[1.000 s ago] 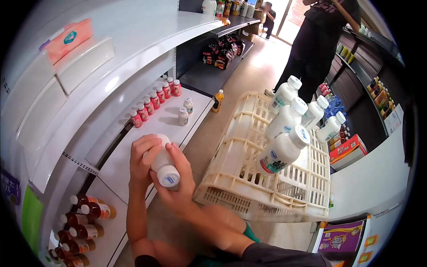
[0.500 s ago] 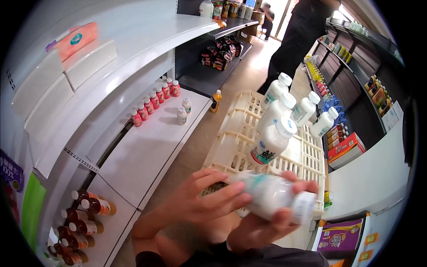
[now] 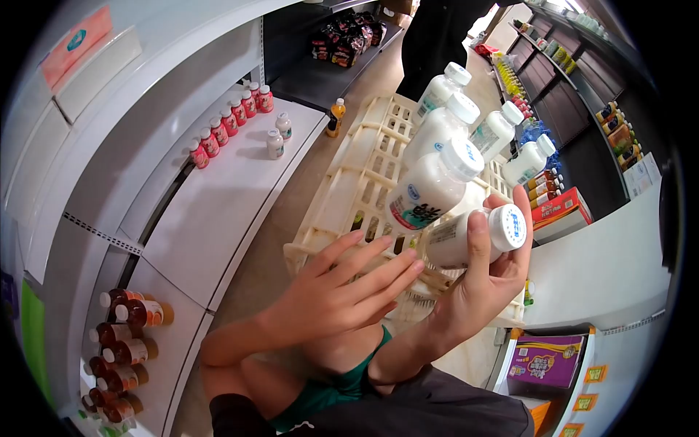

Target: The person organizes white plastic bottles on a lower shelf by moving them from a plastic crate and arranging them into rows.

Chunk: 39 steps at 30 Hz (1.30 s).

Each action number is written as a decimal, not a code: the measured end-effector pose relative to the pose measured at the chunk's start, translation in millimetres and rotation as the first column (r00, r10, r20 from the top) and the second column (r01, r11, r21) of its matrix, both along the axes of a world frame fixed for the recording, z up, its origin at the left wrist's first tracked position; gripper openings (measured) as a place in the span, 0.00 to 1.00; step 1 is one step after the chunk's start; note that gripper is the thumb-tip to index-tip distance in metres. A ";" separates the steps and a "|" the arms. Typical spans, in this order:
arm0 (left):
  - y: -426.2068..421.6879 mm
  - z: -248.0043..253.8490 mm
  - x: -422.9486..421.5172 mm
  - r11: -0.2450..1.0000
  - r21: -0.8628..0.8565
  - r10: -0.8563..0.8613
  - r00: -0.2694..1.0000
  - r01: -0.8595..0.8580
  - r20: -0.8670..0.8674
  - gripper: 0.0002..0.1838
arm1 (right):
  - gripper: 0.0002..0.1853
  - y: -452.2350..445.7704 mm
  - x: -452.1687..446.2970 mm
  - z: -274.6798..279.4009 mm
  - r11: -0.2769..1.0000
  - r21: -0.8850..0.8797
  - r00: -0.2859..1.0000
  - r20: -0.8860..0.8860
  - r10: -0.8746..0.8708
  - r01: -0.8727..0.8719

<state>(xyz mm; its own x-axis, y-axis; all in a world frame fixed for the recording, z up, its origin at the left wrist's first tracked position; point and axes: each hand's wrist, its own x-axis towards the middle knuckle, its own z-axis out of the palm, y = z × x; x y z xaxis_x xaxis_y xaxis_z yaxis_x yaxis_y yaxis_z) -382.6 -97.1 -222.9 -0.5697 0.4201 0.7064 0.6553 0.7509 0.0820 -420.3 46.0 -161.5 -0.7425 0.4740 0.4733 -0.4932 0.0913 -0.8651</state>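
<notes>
Looks like the placing-or-checking-at-the-crate stage: the right hand is gripping a tilted white bottle near its cap, over the near end of the cream crate — can't tell if the base is touching it. The left hand is open, fingers spread, just beside the base, so I'd say the next move calls for a steady grip and not bumping the standing bottles. Half a second ago the bottle was lower, closer to the body — now it's up by the others.
</notes>
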 end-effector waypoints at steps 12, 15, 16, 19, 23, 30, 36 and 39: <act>1.6 -9.6 -1.0 0.999 0.046 0.011 0.999 -0.009 -0.049 0.24 | 0.37 24.0 -10.2 -18.2 0.959 0.244 0.980 0.170 0.106 -0.146; -1.5 -9.8 0.4 0.997 0.073 -0.026 0.999 0.028 -0.022 0.24 | 0.38 21.4 -10.9 -20.9 0.951 0.281 0.980 0.184 0.077 -0.128; -2.6 -9.8 1.1 0.995 0.090 -0.044 0.999 0.045 -0.013 0.25 | 0.37 18.8 -11.7 -23.1 0.959 0.274 0.991 0.123 0.044 -0.077; -6.2 -8.8 2.1 0.989 0.130 -0.070 0.997 0.072 -0.019 0.24 | 0.33 16.4 -9.8 -17.3 0.965 0.252 0.998 -0.033 -0.059 0.065; -22.0 -7.6 -1.7 0.961 0.248 -0.090 0.989 0.118 -0.120 0.21 | 0.25 -1.8 16.1 -2.2 0.964 -0.262 0.853 -0.496 -0.163 0.031; -144.5 17.4 -7.7 0.829 0.513 0.290 0.955 -0.221 -0.057 0.14 | 0.25 -108.4 61.3 -73.2 0.722 0.363 0.617 -0.375 0.692 -0.589; -248.3 -65.0 -25.1 0.493 0.585 0.329 0.760 -0.644 0.560 0.13 | 0.25 -208.8 31.7 -132.4 0.438 -0.162 0.416 0.156 0.896 -0.884; -293.2 -147.4 -29.4 0.551 0.287 0.273 0.494 -0.784 0.825 0.19 | 0.23 -270.2 -10.0 -156.1 0.518 -0.367 0.403 0.347 0.847 -0.773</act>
